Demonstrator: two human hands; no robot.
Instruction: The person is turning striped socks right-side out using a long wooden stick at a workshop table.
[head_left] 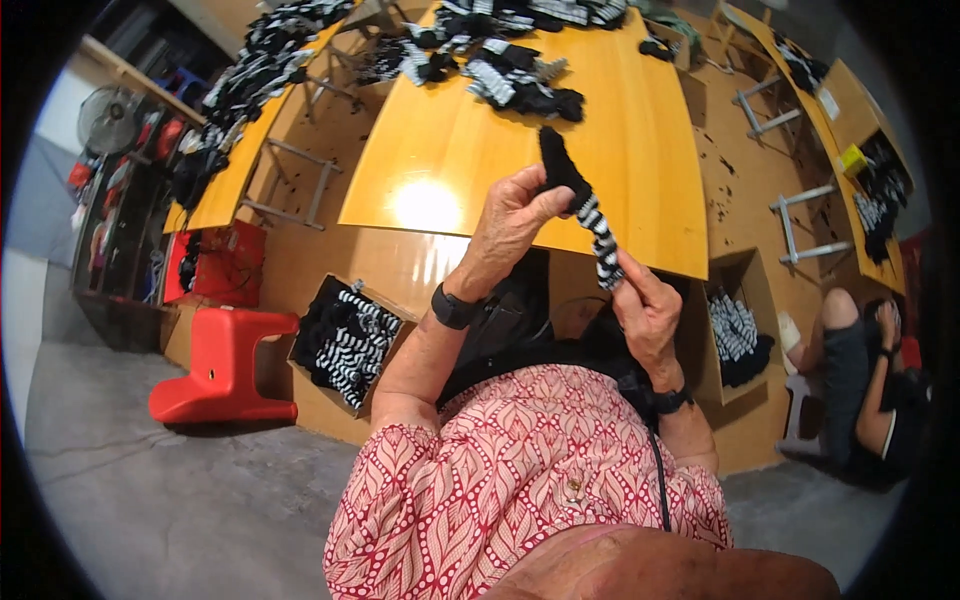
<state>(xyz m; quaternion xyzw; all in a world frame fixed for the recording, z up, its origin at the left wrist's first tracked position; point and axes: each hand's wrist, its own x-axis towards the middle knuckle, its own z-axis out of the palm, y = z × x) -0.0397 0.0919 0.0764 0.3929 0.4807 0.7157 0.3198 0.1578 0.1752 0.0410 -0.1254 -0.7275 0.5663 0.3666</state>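
Observation:
A sock (597,228) with black and white stripes and a solid black end is stretched between my two hands above the near edge of the yellow table (640,160). My left hand (515,222) pinches it near the black part, which points up and away from me. Lower down and to the right, my right hand (643,310) grips the striped end between thumb and fingers. Farther back on the table lies a heap of black and striped socks (520,80).
A cardboard box of striped socks (345,340) stands to my left, beside a red plastic stool (225,370). To my right is another cardboard box (750,375) with socks. Side tables hold more socks (265,75). A seated person (850,390) is at the far right.

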